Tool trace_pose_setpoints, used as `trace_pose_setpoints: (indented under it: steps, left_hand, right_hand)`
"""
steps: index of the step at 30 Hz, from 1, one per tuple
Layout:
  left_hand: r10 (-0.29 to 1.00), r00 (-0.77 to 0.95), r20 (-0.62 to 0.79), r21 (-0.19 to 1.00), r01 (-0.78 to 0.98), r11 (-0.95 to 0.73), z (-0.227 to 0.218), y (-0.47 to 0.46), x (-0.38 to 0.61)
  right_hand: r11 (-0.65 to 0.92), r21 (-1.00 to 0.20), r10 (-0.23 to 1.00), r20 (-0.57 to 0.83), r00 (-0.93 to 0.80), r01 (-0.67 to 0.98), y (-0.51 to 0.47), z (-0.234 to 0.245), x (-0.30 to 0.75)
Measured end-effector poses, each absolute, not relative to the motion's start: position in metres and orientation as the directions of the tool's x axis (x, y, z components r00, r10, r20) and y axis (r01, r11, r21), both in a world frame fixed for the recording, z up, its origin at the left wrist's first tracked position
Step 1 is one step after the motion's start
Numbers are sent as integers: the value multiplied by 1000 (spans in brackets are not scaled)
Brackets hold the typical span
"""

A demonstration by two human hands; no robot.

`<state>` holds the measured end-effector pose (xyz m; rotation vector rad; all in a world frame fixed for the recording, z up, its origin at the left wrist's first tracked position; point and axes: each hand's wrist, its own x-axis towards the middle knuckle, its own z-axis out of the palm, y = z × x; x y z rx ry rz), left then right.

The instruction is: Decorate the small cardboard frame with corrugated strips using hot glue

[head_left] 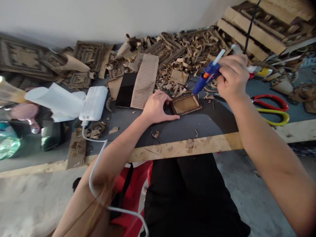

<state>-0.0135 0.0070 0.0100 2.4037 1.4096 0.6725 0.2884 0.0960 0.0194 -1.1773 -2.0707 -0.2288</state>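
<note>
1. Head view: L hand (158,107) has the small cardboard tray (186,104) by its left end, thumb along the near edge, fingers at the far-left corner. Light grasp, tray flat on the surface (212,126).
2. R hand (232,77) is clenched round the blue glue gun (206,77), nozzle angled down-left, tip right by the tray's far-right corner; touching or just above, can't tell.
3. Key bit: tray sits btwn the hands, long axis approx L–R, right end angled slightly away from the person. L hand's nearer, in contact; R hand's up and to the right, apart from it.
4. Nearby: corrugated sheet (146,79) left of the tray, partly over a dark panel (125,90); scissors (274,111) to the right, w/ cardboard scraps (179,76) heaped behind.
</note>
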Motion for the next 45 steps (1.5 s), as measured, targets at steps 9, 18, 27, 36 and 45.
trace_pose_setpoints:
  steps: [9,18,27,36,45]
  left_hand:
    - [870,422,257,453,742,-494,10,7,-13]
    - [870,421,254,451,745,-492,10,7,-13]
    - [870,428,243,443,749,-492,11,7,-14]
    - [866,429,255,431,751,-499,10,7,-14]
    - [866,421,268,445,743,-499,8,8,-14]
  right_hand:
    - [570,-163,657,679,-328,805,96,17,287]
    - [565,-199,672,674,-307,801,93,17,285]
    - [548,-192,695,646,-316,814,84,22,281]
    - [541,-116,672,655,-346,833,83,9,264]
    - [503,-101,682,657,-323,858,75,-2,255]
